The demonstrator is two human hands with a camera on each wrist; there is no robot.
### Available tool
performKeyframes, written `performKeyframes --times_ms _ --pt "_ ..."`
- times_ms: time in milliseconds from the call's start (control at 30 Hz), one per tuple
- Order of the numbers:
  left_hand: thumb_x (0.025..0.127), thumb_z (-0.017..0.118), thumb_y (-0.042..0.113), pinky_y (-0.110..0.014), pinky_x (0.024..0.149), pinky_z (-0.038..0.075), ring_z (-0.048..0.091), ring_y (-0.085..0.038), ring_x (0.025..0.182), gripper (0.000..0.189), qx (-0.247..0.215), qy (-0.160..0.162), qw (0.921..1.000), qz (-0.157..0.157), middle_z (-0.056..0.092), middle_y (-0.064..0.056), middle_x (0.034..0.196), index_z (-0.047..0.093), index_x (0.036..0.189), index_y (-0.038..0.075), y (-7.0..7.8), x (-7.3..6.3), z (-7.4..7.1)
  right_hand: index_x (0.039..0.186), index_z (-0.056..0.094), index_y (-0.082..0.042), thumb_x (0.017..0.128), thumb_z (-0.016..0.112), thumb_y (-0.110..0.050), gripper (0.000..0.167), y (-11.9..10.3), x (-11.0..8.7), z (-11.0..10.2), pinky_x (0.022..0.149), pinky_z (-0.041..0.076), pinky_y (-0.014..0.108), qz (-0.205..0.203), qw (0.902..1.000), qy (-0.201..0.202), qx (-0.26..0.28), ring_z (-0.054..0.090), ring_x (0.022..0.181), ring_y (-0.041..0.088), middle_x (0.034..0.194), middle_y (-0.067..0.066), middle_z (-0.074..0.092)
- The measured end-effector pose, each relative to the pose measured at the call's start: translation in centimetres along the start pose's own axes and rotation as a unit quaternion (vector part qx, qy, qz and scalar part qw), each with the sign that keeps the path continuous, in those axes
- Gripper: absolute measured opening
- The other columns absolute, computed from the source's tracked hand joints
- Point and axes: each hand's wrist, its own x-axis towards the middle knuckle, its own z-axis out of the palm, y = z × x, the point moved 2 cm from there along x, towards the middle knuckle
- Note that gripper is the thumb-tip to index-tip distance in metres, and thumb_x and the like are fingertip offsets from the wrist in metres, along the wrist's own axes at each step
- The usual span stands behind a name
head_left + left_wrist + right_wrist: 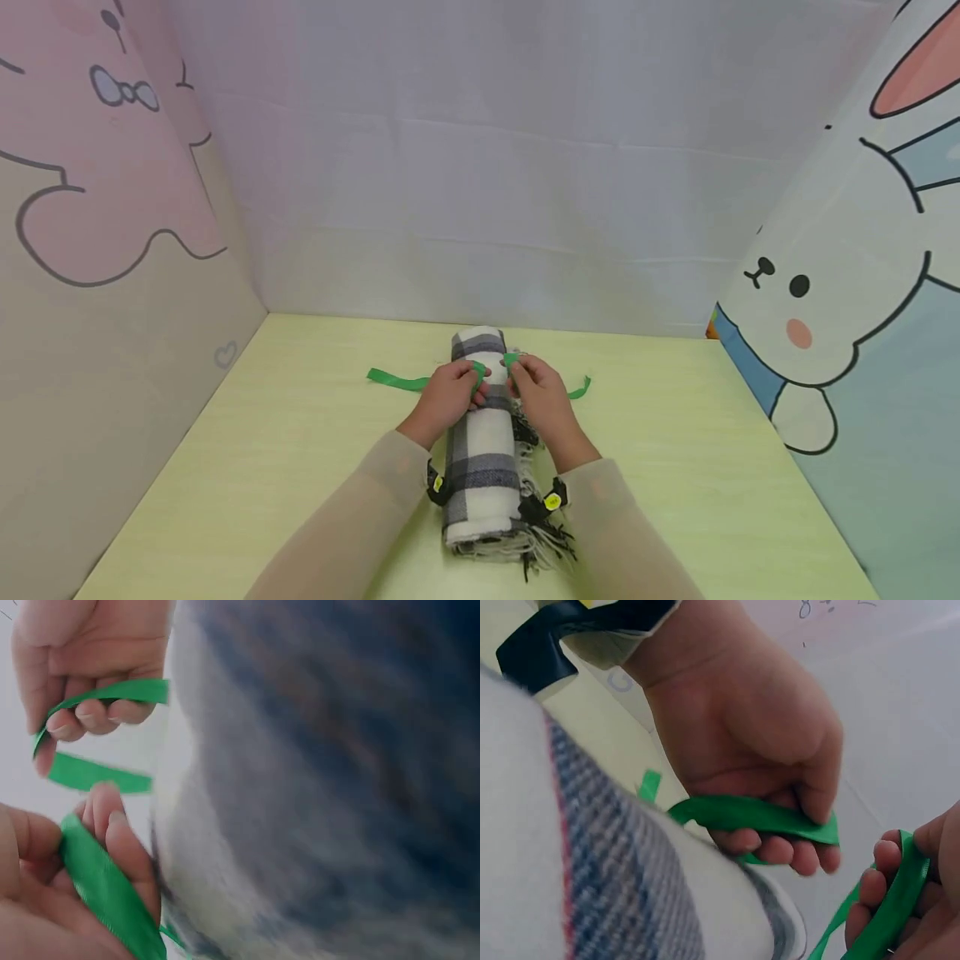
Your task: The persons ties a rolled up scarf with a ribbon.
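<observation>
Left hand (pixel 444 402) and right hand (pixel 543 403) each pinch green ribbon (pixel 397 381) over a rolled blanket (pixel 486 433).
Head view: the blanket lies on the table (pixel 262 408), fringe (pixel 551 542) along its right side; the hands meet above its far half, 1 ribbon end out on either side. Left wrist view: beside the blanket, the right hand's ribbon doubles into a loop (pixel 97 774), unclear from the head. Right wrist view: a thin red line (pixel 561 825) edges the blanket's dark check, indistinct elsewhere.
</observation>
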Motion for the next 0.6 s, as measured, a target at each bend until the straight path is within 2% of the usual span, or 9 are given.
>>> performKeyframes --times_ms 67,133,233,333,400,500,600 --pt "0.112 0.041 0.016 -0.033 0.068 0.055 0.065 -0.021 0.078 0.033 0.006 -0.027 0.9996 0.005 0.069 -0.011 0.092 0.07 0.116 0.0 0.4 0.1 0.2 0.117 0.067 0.001 0.112 0.047 -0.016 0.027 -0.4 0.0 0.2 0.066 0.046 0.033 -0.011 0.9998 -0.014 -0.006 0.051 0.073 0.024 0.087 0.017 0.061" --pt "0.112 0.04 0.015 -0.032 0.067 0.054 0.064 -0.021 0.077 0.033 0.014 -0.049 0.9986 0.012 0.068 -0.011 0.088 0.07 0.11 0.001 0.6 0.2 0.4 0.114 0.066 0.003 0.112 0.046 -0.015 0.027 -0.9 0.0 0.5 0.066 0.046 0.03 -0.02 0.9993 -0.031 -0.005 0.052 0.073 0.022 0.084 0.016 0.059" --pt "0.109 0.037 0.012 -0.032 0.065 0.052 0.063 -0.023 0.074 0.035 0.007 -0.071 0.997 0.03 0.067 -0.011 0.083 0.069 0.101 0.001 0.7 0.2 0.5 0.111 0.064 0.003 0.112 0.046 -0.014 0.025 -1.5 -0.2 0.7 0.065 0.048 0.03 -0.036 0.9976 -0.058 -0.016 0.053 0.073 0.023 0.083 0.017 0.057" --pt "0.108 0.036 0.015 -0.035 0.065 0.052 0.061 -0.029 0.074 0.037 -0.021 -0.092 0.9942 0.051 0.065 -0.014 0.082 0.068 0.095 0.0 0.8 0.1 0.4 0.12 0.067 0.0 0.112 0.046 -0.015 0.027 -1.9 -0.3 0.8 0.062 0.046 0.031 -0.052 0.9944 -0.078 -0.049 0.053 0.071 0.022 0.088 0.016 0.059" --pt "0.11 0.038 0.024 -0.037 0.066 0.052 0.059 -0.034 0.075 0.043 -0.037 -0.103 0.9923 0.057 0.065 -0.016 0.084 0.068 0.093 0.0 0.8 0.1 0.3 0.13 0.067 -0.004 0.112 0.046 -0.017 0.03 -2.0 -0.4 0.8 0.061 0.045 0.031 -0.052 0.9916 -0.089 -0.078 0.052 0.068 0.02 0.089 0.014 0.06" --pt "0.112 0.042 0.042 -0.038 0.067 0.053 0.061 -0.034 0.076 0.052 -0.033 -0.091 0.9934 0.061 0.066 -0.014 0.086 0.071 0.091 0.003 0.5 -0.1 0.2 0.141 0.061 -0.01 0.112 0.049 -0.024 0.035 -2.0 -0.5 0.7 0.061 0.047 0.032 -0.034 0.9884 -0.094 -0.114 0.051 0.061 0.019 0.082 0.01 0.062" --pt "0.109 0.049 0.047 -0.038 0.071 0.055 0.064 -0.028 0.078 0.051 -0.037 -0.064 0.9959 0.052 0.068 -0.011 0.086 0.071 0.088 0.006 0.1 -0.3 0.3 0.146 0.053 -0.012 0.11 0.054 -0.029 0.04 -1.9 -0.6 0.7 0.062 0.049 0.033 -0.003 0.989 -0.086 -0.12 0.056 0.059 0.025 0.073 0.008 0.064"
